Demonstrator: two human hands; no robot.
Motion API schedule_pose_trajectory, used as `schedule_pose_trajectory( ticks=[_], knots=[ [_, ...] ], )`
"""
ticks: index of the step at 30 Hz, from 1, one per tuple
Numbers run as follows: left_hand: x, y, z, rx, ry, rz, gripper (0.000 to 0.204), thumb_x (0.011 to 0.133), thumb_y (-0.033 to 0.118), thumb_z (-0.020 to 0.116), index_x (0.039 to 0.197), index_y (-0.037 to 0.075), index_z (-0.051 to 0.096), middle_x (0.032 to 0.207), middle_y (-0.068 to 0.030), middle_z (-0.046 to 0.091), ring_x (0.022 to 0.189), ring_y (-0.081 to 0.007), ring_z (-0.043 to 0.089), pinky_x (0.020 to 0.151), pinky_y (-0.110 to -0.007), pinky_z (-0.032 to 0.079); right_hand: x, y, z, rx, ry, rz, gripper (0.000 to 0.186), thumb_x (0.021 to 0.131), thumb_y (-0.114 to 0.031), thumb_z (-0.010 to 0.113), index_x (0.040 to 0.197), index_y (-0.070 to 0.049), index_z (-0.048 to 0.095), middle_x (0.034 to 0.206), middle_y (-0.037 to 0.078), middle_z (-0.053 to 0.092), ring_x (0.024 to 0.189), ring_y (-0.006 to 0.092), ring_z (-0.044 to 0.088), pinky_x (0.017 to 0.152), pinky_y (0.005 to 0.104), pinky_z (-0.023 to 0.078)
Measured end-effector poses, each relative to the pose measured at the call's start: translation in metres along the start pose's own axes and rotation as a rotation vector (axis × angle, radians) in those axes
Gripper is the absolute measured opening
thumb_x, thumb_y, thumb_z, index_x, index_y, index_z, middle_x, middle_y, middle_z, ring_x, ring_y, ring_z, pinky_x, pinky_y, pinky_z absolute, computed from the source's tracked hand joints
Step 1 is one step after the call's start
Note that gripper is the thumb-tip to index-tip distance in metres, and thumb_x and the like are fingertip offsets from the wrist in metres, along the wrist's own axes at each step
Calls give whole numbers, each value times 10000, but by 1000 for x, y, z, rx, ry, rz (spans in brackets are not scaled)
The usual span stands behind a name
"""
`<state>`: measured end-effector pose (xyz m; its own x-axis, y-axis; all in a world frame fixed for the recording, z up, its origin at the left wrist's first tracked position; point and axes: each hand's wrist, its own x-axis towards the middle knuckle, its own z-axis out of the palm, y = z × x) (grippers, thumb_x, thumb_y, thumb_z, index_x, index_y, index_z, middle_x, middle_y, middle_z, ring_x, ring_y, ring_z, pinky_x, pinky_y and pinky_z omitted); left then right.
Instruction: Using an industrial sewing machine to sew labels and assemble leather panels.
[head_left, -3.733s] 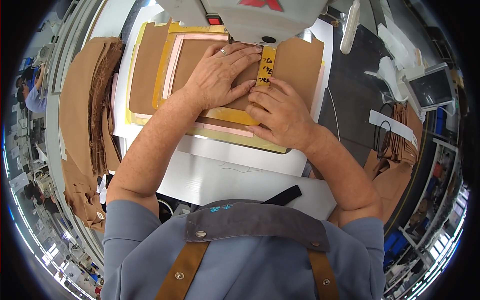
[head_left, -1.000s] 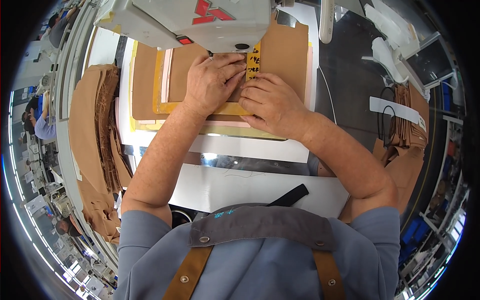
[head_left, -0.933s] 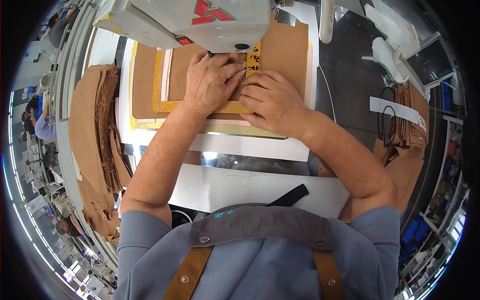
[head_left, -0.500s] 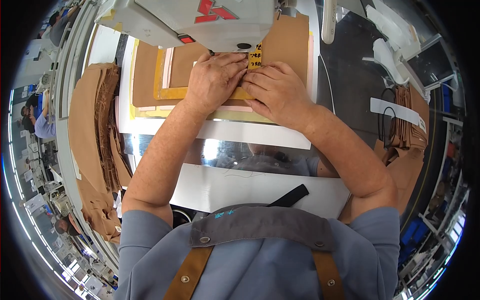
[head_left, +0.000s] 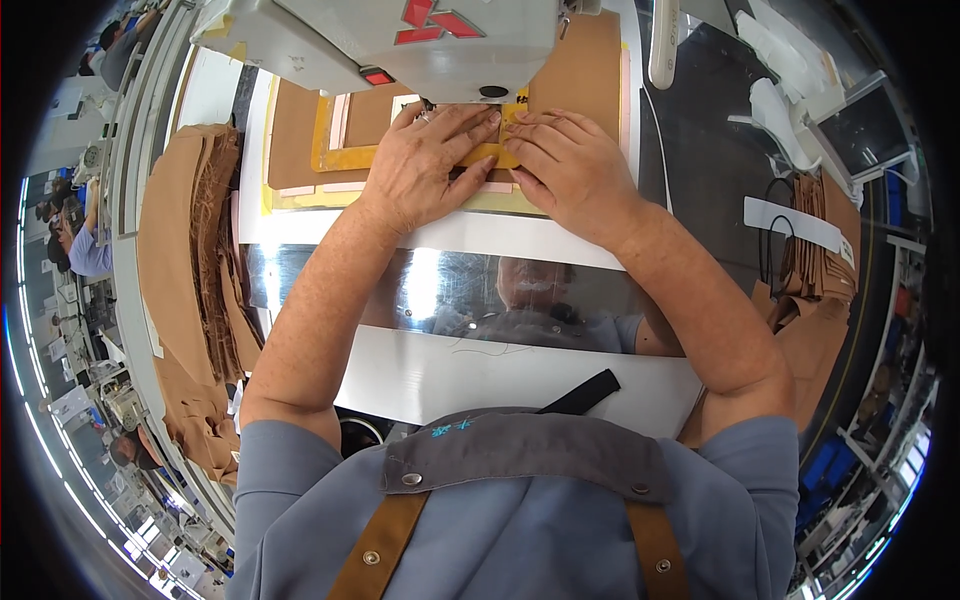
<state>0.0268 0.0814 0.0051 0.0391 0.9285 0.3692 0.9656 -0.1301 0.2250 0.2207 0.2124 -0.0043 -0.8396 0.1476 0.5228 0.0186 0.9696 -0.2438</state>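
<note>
My left hand (head_left: 425,165) lies over the near side of a yellow frame (head_left: 345,159), fingers stretched out and thumb apart. On the frame's right corner rests my right hand (head_left: 580,180), palm down with its fingers extended. Both hands press on the work just below the grey head of a sewing machine (head_left: 450,72), and neither grasps anything that I can see. Under the frame is a brown sheet (head_left: 578,75) on a white board (head_left: 330,228) with yellow and pink edging strips. The needle area is mostly hidden by the machine head and my fingers.
Stacked brown pieces with frayed edges (head_left: 190,250) stand at the left. More brown pieces (head_left: 808,255) are piled at the right, below a small screen (head_left: 860,120). A shiny metal plate (head_left: 400,290) crosses the table in front of me. Other people work far left.
The white board, brown sheet and yellow frame have slid away from me, further under the machine head. My right hand has shifted slightly right, and the gap between my hands is wider.
</note>
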Motion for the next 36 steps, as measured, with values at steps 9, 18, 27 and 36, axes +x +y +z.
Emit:
schedule_pose_trajectory(
  ticks=[9, 18, 27, 36],
  knots=[
    [3, -7, -2, -47, -42, -51, 386, 875, 275, 729, 1235, 136, 746, 1268, -29, 725, 1131, -220, 660, 989, -390, 410, 4, 11, 3, -56, 2, 7, 219, 876, -182, 734, 1072, -88, 707, 1203, 35, 699, 1215, 199, 644, 1086, 415, 476],
    [3, -18, 5, -197, -47, -242, 425, 837, 322, 741, 1203, 107, 767, 1119, -122, 737, 1137, -262, 627, 1152, -419, 357, 11, 28, 9, -8, 24, 31, 227, 881, -151, 726, 1094, -74, 704, 1211, 45, 693, 1218, 206, 645, 1104, 422, 495],
    [-4, -15, 8, -343, -1, -350, 438, 822, 279, 751, 1196, 51, 762, 1093, -124, 672, 1097, -303, 601, 1082, -414, 427, 7, 26, 9, -35, 16, 27, 261, 882, -145, 723, 1132, -69, 709, 1215, 44, 691, 1232, 204, 639, 1103, 411, 501],
    [-15, -8, -2, -72, 45, -152, 555, 847, 259, 730, 1358, 54, 659, 1325, -141, 669, 1258, -292, 585, 1181, -466, 305, 6, 31, 8, -63, 28, 23, 271, 894, -151, 710, 1150, -62, 711, 1245, 55, 690, 1244, 213, 634, 1109, 413, 493]
  ],
)
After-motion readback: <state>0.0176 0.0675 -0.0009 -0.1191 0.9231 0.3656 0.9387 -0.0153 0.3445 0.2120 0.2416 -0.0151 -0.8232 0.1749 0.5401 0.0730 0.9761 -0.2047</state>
